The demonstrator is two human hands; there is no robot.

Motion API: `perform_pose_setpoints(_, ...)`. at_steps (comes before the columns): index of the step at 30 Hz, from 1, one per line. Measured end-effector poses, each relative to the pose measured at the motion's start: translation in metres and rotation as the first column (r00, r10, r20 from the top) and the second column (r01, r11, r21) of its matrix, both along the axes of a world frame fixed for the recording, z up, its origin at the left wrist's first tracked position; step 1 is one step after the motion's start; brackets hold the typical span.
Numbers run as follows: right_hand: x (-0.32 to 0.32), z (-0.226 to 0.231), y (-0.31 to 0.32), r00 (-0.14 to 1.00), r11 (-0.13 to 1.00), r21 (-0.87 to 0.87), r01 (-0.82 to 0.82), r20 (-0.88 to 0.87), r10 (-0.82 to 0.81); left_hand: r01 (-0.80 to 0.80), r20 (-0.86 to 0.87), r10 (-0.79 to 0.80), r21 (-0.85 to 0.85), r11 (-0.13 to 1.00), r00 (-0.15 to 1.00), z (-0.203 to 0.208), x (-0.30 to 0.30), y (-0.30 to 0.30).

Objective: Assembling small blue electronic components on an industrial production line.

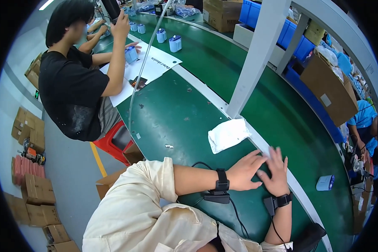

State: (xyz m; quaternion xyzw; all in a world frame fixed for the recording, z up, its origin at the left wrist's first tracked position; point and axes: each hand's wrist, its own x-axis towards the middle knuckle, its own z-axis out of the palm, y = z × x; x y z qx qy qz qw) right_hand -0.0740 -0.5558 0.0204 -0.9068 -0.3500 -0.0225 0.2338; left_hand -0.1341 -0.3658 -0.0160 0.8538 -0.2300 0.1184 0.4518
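My left hand (245, 171) reaches over the green worktable (176, 111) toward its pale metal edge rail, fingers spread and holding nothing. Beside it, my right hand (275, 175) is stretched out over the rail, slightly blurred, also without anything in it. The fingertips of the two hands come close together; whether they touch I cannot tell. A folded white cloth (228, 135) lies just beyond my left hand, against the rail. Some small shiny metal pieces (169, 146) rest on the tabletop to the left. Each wrist wears a black strap with a cabled device.
A green conveyor belt (277, 113) runs past the rail, carrying a blue-and-white unit (324, 182) at right and several more far off. A grey post (258, 63) rises from the rail. At left, a co-worker (73, 80) holds a dark tool (111, 9). A black object (314, 235) lies lower right.
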Motion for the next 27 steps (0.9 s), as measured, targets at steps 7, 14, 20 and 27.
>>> perform_pose_setpoints(7, -0.0025, 0.0012, 0.0015, 0.997, 0.991, -0.128, -0.045, -0.072, 0.036, 0.152, -0.146, -0.120, 0.229, 0.962, 0.982, 0.0095, -0.0013, 0.0044)
perform_pose_setpoints(14, 0.0008, -0.0019, 0.0036, 0.998, 0.998, -0.050, -0.033, -0.048, 0.030, 0.110, -0.098, -0.093, 0.181, 0.977, 0.991, 0.0045, -0.0004, 0.0049)
perform_pose_setpoints(20, 0.0066, -0.0050, -0.0023, 0.998, 0.999, 0.048, -0.016, -0.063, 0.019, 0.130, -0.112, -0.111, 0.181, 0.975, 0.987, 0.0060, 0.0015, 0.0037)
perform_pose_setpoints(27, 0.0041, -0.0047, -0.0004, 0.998, 0.997, 0.072, -0.006, -0.061, 0.010, 0.129, -0.120, -0.108, 0.187, 0.974, 0.987, 0.0069, -0.0007, 0.0050)
